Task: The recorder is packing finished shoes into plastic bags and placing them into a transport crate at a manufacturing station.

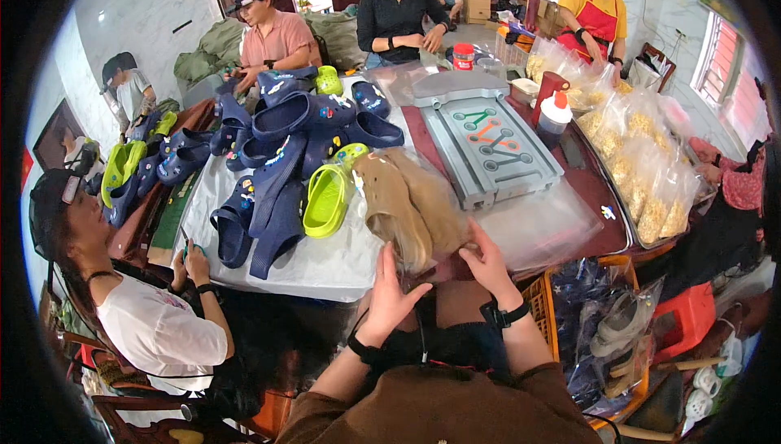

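Observation:
A pair of brown clogs (390,212) lies inside a clear plastic bag at the near edge of the table, straight in front of me. At the bag's near left end is my left hand (392,302), its fingers stretched against the plastic and its thumb spread away. My right hand (490,259) grips the bag's right side between thumb and fingers; the fingertips are partly hidden by the plastic. Close to the bag's left side sits a lime-green clog (327,200). Navy clogs (281,151) with small charms are heaped beyond it.
A grey plastic case (496,147) stands beyond the bag, beside a red-capped bottle (556,115). Bagged small parts (651,151) fill a tray at right. An orange crate (537,306) of bagged shoes is by my right arm. A co-worker in white (163,322) sits close at left; others work around the table.

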Action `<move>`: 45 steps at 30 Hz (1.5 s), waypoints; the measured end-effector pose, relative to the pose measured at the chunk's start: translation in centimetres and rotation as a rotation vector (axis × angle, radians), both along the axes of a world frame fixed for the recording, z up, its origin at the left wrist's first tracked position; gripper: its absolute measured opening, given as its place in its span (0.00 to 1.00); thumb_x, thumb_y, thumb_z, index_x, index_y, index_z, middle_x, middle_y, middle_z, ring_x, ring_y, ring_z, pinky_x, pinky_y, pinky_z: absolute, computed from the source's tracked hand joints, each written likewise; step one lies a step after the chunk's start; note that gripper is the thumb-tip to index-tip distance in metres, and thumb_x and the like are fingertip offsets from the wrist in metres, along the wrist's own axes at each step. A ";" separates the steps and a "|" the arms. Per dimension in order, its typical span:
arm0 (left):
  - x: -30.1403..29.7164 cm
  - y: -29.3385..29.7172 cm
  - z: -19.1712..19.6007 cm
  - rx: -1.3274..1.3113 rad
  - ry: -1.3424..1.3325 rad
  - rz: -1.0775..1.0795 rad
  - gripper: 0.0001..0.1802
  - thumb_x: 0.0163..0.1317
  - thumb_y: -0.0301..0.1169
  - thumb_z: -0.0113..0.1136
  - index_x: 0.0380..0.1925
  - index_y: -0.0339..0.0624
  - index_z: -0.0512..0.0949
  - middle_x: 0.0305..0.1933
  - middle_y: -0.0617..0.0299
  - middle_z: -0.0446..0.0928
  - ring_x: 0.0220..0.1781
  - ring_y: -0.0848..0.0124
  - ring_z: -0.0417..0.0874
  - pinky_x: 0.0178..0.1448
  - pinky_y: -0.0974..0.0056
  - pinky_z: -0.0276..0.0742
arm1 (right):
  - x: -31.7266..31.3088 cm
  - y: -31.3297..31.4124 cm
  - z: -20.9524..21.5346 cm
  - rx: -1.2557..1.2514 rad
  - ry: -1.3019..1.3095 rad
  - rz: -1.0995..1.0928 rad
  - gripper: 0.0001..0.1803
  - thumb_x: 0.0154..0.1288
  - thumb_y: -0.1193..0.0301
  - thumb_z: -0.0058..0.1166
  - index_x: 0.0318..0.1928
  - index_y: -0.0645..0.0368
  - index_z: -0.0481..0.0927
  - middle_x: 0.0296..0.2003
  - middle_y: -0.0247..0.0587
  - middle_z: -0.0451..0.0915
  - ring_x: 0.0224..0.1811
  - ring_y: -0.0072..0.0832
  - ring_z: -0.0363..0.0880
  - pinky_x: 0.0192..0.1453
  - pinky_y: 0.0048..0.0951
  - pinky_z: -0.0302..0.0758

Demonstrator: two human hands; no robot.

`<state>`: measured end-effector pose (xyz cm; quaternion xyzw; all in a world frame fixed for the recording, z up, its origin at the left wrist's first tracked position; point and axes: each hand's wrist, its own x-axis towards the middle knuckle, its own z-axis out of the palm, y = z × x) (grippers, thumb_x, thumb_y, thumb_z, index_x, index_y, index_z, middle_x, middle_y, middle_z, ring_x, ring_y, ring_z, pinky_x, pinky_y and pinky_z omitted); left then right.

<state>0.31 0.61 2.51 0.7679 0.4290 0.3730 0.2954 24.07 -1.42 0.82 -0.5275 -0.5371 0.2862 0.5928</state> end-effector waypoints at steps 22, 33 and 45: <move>0.7 2.1 -2.9 0.134 -0.188 0.161 0.21 0.53 0.36 0.76 0.33 0.35 0.74 0.33 0.48 0.74 0.38 0.45 0.76 0.42 0.50 0.73 | -4.0 -1.8 2.3 0.186 -0.105 -0.232 0.17 0.56 0.74 0.71 0.41 0.63 0.77 0.28 0.43 0.79 0.29 0.35 0.79 0.33 0.33 0.73; -0.4 3.8 -3.5 0.070 -0.186 0.256 0.23 0.54 0.37 0.78 0.32 0.34 0.72 0.30 0.50 0.75 0.32 0.56 0.77 0.38 0.57 0.74 | -3.9 -1.4 0.4 -0.076 -0.418 -0.148 0.42 0.53 0.57 0.76 0.62 0.63 0.70 0.59 0.58 0.73 0.59 0.48 0.75 0.61 0.43 0.74; 0.0 1.1 -7.8 0.412 0.170 0.043 0.28 0.54 0.35 0.70 0.50 0.30 0.72 0.49 0.36 0.72 0.59 0.34 0.70 0.67 0.44 0.68 | -10.3 0.7 4.6 -0.107 -0.714 -0.242 0.68 0.45 0.38 0.72 0.78 0.57 0.50 0.70 0.76 0.53 0.69 0.70 0.58 0.69 0.64 0.60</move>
